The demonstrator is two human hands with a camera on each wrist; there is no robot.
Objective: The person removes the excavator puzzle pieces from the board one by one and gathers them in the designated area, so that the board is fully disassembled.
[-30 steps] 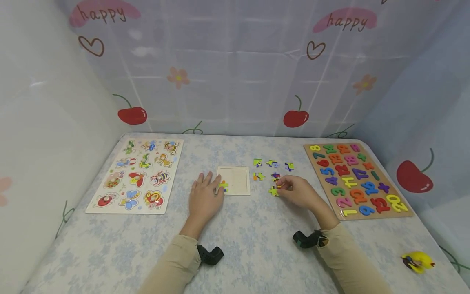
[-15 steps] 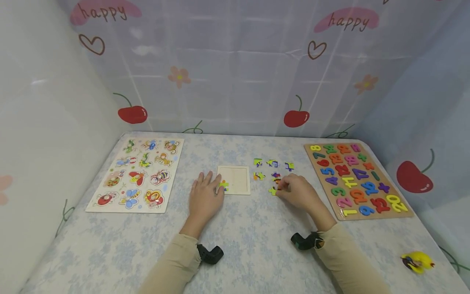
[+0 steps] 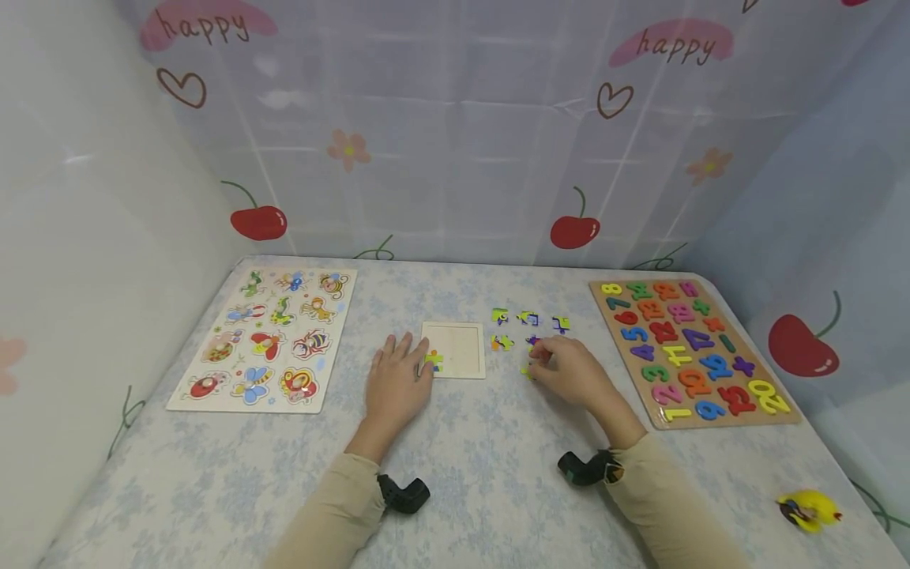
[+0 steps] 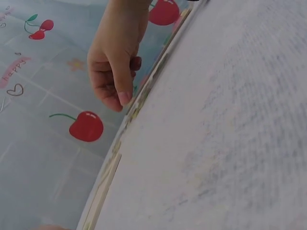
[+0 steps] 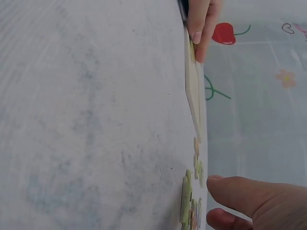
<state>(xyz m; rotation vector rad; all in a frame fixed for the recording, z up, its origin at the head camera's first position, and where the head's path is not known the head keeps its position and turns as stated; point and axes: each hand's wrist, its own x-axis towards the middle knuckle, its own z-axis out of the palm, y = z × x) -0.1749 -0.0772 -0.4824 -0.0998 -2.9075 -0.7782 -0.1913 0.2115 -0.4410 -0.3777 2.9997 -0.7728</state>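
My left hand (image 3: 400,386) lies on the left edge of a shallow square wooden tray (image 3: 465,325), fingers spread and fairly straight. Beside its thumb a green jigsaw piece (image 3: 434,361) sits in the tray's lower left corner. My right hand (image 3: 569,371) hovers low over the loose jigsaw pieces, with thumb and fingers loosely bent. Its fingertips overlap a purple piece (image 3: 532,341) and mostly hide a green piece (image 3: 524,371). In the right wrist view, the thumb (image 5: 232,190) and a finger stand apart beside upturned-looking pieces (image 5: 186,199), with nothing seen between them.
Several more jigsaw pieces (image 3: 502,343) lie right of the tray. An insect picture board (image 3: 334,332) stands on the left, a number board (image 3: 657,371) on the right. A yellow toy duck (image 3: 810,510) sits at the front right. A printed curtain (image 3: 455,174) hangs behind the table.
My right hand has shifted slightly left over the pieces, now covering more of the green and purple ones. My left hand has stayed on the tray.
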